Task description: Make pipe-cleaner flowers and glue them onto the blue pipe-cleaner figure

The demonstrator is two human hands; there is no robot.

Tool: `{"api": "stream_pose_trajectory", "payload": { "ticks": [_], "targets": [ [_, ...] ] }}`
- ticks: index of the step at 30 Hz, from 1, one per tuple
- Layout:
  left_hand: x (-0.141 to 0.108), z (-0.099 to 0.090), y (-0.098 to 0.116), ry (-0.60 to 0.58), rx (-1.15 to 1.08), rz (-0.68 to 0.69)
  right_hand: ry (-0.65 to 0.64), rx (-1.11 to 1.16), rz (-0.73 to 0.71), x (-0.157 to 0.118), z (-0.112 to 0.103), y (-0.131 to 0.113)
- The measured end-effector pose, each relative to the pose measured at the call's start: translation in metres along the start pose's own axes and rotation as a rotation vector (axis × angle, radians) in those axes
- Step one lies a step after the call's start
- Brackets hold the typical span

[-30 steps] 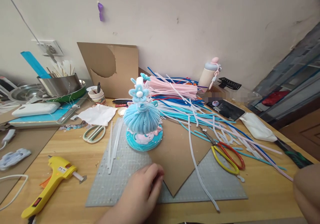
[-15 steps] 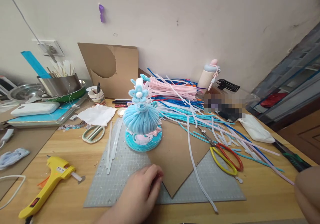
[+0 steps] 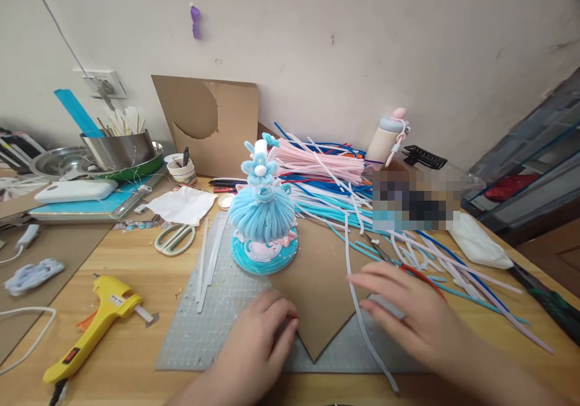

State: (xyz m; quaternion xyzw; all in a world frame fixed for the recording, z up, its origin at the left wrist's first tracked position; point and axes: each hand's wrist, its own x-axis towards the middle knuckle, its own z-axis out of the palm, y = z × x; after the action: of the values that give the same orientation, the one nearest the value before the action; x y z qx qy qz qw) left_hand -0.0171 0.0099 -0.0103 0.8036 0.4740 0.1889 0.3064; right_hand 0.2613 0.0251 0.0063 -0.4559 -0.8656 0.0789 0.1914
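My left hand (image 3: 265, 336) rests at the left edge of a brown cardboard sheet (image 3: 312, 309), its fingers curled toward the thumb; whatever lies between the fingertips is hidden. Over the right part of the grey cutting mat (image 3: 190, 339), my right hand (image 3: 403, 309) has its fingers apart and holds nothing. Its fingertips are close to a long white pipe cleaner (image 3: 362, 318) lying across the cardboard; whether they touch it I cannot tell. Beyond my hands stands a light-blue pipe-cleaner figure (image 3: 261, 212) with a puffy skirt, upright on a round turquoise base (image 3: 265, 267).
A yellow glue gun (image 3: 102, 324) lies at left, with pale-handled scissors (image 3: 176, 240) behind it. Red-handled scissors (image 3: 423, 276) are partly covered by my right hand. Bundled pipe cleaners (image 3: 321, 161) fill the back, near a bottle (image 3: 385, 140).
My right hand has come in from the right edge, over the mat beside the white pipe cleaner, covering part of the scissors. My left hand stays nearly in place. The view has shifted slightly.
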Motion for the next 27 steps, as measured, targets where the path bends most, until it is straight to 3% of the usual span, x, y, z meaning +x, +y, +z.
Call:
{"api": "stream_pose_trajectory", "payload": {
  "ticks": [3, 6, 12, 17, 20, 27],
  "targets": [
    [0.002, 0.001, -0.002, 0.095, 0.004, 0.001, -0.181, -0.014, -0.053, -0.008, 0.018, -0.002],
    [0.003, 0.003, -0.004, 0.135, 0.007, 0.004, -0.296, -0.050, -0.036, -0.022, 0.030, 0.013],
    [0.001, 0.008, -0.007, 0.163, 0.003, 0.015, -0.176, -0.234, 0.183, -0.032, 0.014, 0.060],
    [0.000, 0.012, -0.007, 0.195, 0.007, 0.026, -0.298, -0.187, 0.199, 0.002, -0.011, 0.067],
    [0.001, 0.013, -0.007, 0.198, 0.002, 0.026, -0.361, -0.145, 0.232, 0.031, -0.015, 0.070],
    [0.002, 0.014, -0.007, 0.186, -0.002, 0.020, -0.239, -0.189, 0.478, 0.070, 0.021, 0.087]
  ]
}}
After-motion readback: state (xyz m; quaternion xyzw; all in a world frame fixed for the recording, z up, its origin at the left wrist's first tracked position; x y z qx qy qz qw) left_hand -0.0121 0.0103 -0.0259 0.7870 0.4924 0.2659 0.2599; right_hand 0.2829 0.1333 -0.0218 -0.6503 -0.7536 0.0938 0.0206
